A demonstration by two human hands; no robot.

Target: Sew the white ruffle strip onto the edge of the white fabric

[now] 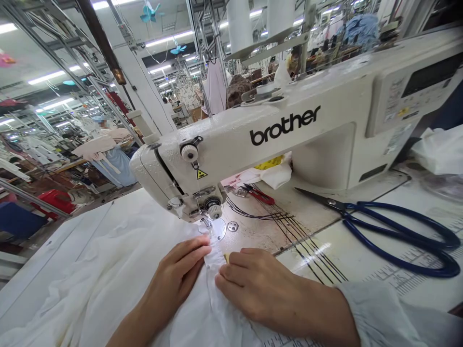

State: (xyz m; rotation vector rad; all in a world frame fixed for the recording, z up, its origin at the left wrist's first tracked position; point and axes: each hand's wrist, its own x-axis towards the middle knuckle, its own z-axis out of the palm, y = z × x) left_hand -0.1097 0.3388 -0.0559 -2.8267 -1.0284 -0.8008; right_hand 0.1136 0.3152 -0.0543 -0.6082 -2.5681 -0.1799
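White fabric (119,270) spreads over the left side of the sewing table, and a gathered strip of it runs up to the presser foot (207,222). My left hand (181,270) lies flat on this fabric with its fingers stretched out, the fingertips just in front of the foot. Across the strip, my right hand (253,282) has its fingers curled and closed on the fabric's right edge. A small yellowish bit shows by the right fingertips; its kind is unclear. The white sewing machine (224,144) stands over the work, its lamp lighting the needle plate (219,229).
Large blue-handled scissors (361,212) lie to the right on the table. Red-handled snips (261,195) and dark cords (307,246) are under the machine arm. White cloth (439,149) is bunched at the far right. Other workstations and a person in a blue cap fill the background.
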